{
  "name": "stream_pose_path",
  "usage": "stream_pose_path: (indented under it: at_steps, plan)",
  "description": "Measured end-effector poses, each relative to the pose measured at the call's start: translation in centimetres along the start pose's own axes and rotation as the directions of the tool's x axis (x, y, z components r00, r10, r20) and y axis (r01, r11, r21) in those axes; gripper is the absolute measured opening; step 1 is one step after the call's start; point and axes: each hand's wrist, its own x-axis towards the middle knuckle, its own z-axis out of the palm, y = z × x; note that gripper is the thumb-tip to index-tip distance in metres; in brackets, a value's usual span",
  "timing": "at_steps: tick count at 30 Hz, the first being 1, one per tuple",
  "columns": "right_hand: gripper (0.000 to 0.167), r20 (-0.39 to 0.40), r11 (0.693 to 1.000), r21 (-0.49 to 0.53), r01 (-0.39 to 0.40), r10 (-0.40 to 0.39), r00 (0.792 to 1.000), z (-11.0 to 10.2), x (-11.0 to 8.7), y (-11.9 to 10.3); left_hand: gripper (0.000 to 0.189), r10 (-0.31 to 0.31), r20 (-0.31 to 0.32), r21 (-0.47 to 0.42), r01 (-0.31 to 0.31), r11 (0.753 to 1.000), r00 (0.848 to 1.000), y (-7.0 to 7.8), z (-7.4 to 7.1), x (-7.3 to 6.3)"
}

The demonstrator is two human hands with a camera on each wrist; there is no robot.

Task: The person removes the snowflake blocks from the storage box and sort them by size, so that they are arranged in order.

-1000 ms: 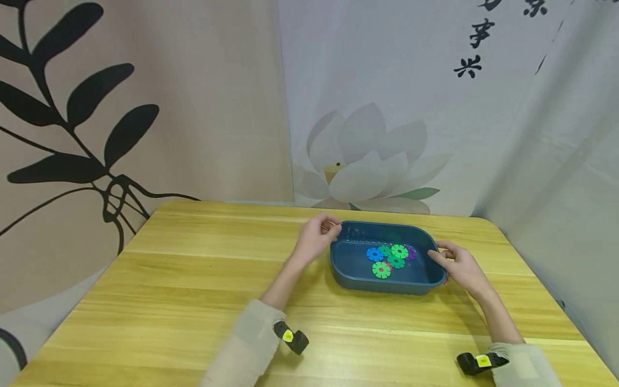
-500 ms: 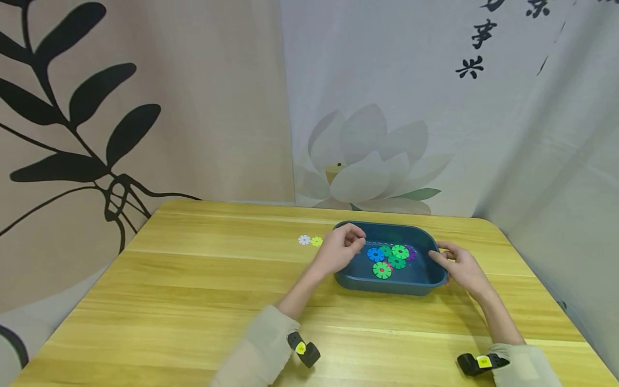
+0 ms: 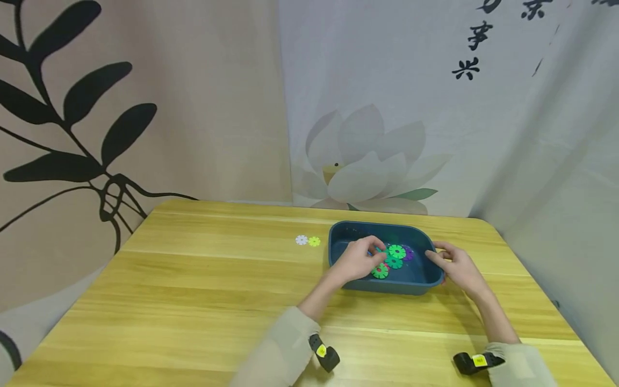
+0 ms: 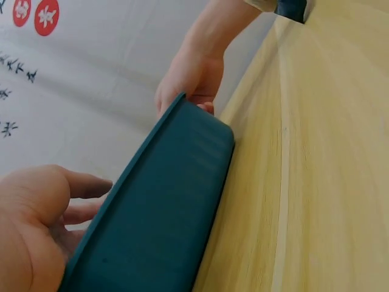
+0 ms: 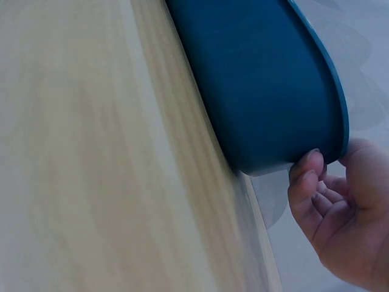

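Note:
A dark blue plastic tub [image 3: 387, 288] stands on the wooden table, with several small notched plastic snowflake discs inside. Green discs [image 3: 397, 251] lie near the middle, with a purple disc [image 3: 408, 253] beside them and part of a red one showing. My left hand [image 3: 359, 260] is over the inside of the tub, its loosely bent fingertips right at the discs, hiding most of the blue one. No disc shows between thumb and fingers in the left wrist view. With thumb over the rim and fingers outside, my right hand [image 5: 349, 210] grips the tub's right end.
A white disc [image 3: 302, 239] and a yellow disc [image 3: 314, 241] lie side by side on the table [image 3: 203, 290], left of the tub. Behind the table hangs a printed curtain [image 3: 232, 107].
My left hand has moved right, from the tub's left rim to over the discs, uncovering the white and yellow discs on the table. The right hand stays on the rim.

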Motion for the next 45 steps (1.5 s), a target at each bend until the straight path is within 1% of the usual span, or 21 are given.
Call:
stream_pose_path:
  at_steps: [5, 8, 11, 13, 16, 19, 22, 25, 29, 33, 37, 40, 42, 45]
  plan:
    - [0.056, -0.001, 1.000, 0.008, 0.000, 0.000, 1.000, 0.1, 0.0, 0.1, 0.026, -0.053, 0.088, -0.026, 0.055, 0.998, 0.995, 0.4, 1.0, 1.4]
    - [0.057, -0.001, 1.000, 0.008, -0.002, 0.002, 1.000, 0.1, 0.0, 0.1, 0.025, -0.063, 0.138, -0.021, 0.066, 0.998, 0.988, 0.4, 1.5, 2.1]
    - [0.058, 0.004, 1.000, 0.011, -0.004, 0.004, 1.000, 0.1, 0.0, 0.1, 0.026, -0.072, 0.166, -0.003, 0.074, 0.997, 0.983, 0.1, 1.9, 2.7]
    - [0.058, 0.007, 1.000, 0.012, -0.005, 0.005, 1.000, 0.2, 0.1, 0.1, 0.026, -0.090, 0.169, -0.008, 0.093, 0.996, 0.981, -0.1, 2.0, 2.8]
    - [0.058, 0.004, 1.000, 0.004, 0.004, -0.004, 1.000, 0.2, 0.2, 0.0, 0.026, -0.122, 0.149, -0.018, 0.126, 0.992, 0.981, -0.3, 2.1, 2.9]
    - [0.057, -0.001, 1.000, -0.008, 0.013, -0.013, 1.000, 0.1, 0.3, -0.2, 0.023, -0.147, 0.109, -0.006, 0.149, 0.989, 0.983, -0.5, 2.0, 2.9]
    - [0.056, 0.000, 1.000, -0.014, 0.008, -0.008, 1.000, 0.1, 0.3, -0.1, 0.021, -0.158, 0.081, 0.047, 0.155, 0.987, 0.984, -0.6, 1.9, 3.0]
    - [0.055, 0.000, 1.000, -0.013, -0.007, 0.007, 1.000, 0.1, 0.2, 0.1, 0.022, -0.170, 0.064, 0.136, 0.160, 0.978, 0.983, -0.8, 1.8, 3.2]
    - [0.057, -0.001, 1.000, -0.011, -0.009, 0.009, 1.000, 0.0, 0.1, 0.3, 0.022, -0.192, 0.036, 0.251, 0.177, 0.952, 0.981, -0.9, 1.7, 3.4]
    - [0.056, -0.006, 1.000, -0.013, -0.002, 0.002, 1.000, 0.0, 0.1, 0.3, 0.022, -0.217, 0.013, 0.320, 0.201, 0.926, 0.976, -0.9, 1.8, 3.5]
    - [0.054, -0.003, 1.000, -0.008, 0.002, -0.002, 1.000, 0.1, 0.1, 0.3, 0.022, -0.252, -0.001, 0.403, 0.230, 0.886, 0.968, -0.9, 2.0, 3.6]
    - [0.055, -0.001, 1.000, -0.003, 0.002, -0.002, 1.000, 0.1, 0.1, 0.3, 0.015, -0.272, -0.014, 0.452, 0.248, 0.857, 0.962, -0.8, 2.1, 3.6]
    - [0.056, 0.002, 1.000, -0.005, 0.008, -0.008, 1.000, 0.1, 0.1, 0.3, 0.012, -0.276, -0.020, 0.463, 0.254, 0.849, 0.961, -0.8, 2.1, 3.6]
    - [0.056, -0.001, 1.000, -0.002, 0.008, -0.008, 1.000, 0.1, 0.1, 0.2, 0.018, -0.275, -0.024, 0.461, 0.255, 0.850, 0.961, -0.8, 2.1, 3.6]
